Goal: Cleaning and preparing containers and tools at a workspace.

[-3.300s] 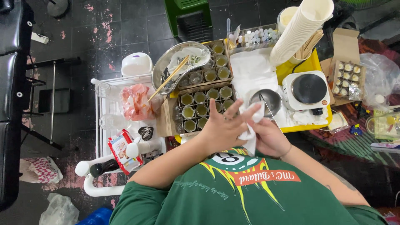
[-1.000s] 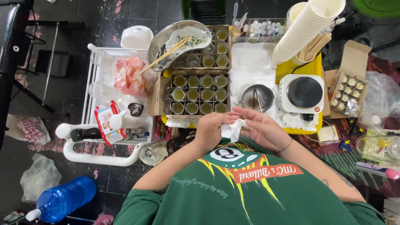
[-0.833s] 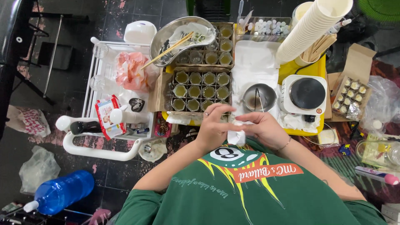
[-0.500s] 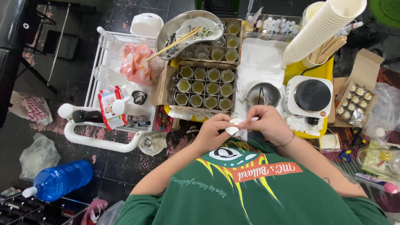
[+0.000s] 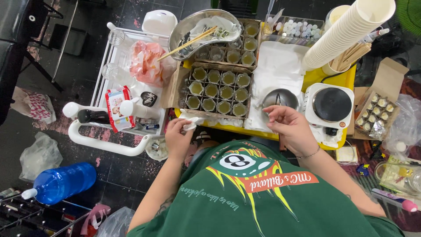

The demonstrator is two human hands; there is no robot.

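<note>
Now, left hand: the left hand (image 5: pixel 177 138) is curled shut around a crumpled white tissue (image 5: pixel 191 124), pinched at the fingertips just below the near edge of the yellow tray (image 5: pixel 337 78)
Right hand: the right hand (image 5: pixel 290 128) is loosely open, fingers bent, holding nothing, hovering beside the small steel pot (image 5: pixel 280 98)
Tissue: it sits clear of the cardboard rack of small filled cups (image 5: pixel 218 91), just in front of its near row
Doing it well: keep the tissue balled tight so no loose corner drags across the open cups, and move the wrist low and outward, not over the rack
Edges: the tray's near rim runs right under both hands; the white electric hotplate (image 5: pixel 329 105) stands close on the right
Open room: the freest space looks to be the gap between the tray and the white trolley (image 5: pixel 103 145) on the left; the leaning stack of paper cups (image 5: pixel 346 35) crowds the far right
</note>
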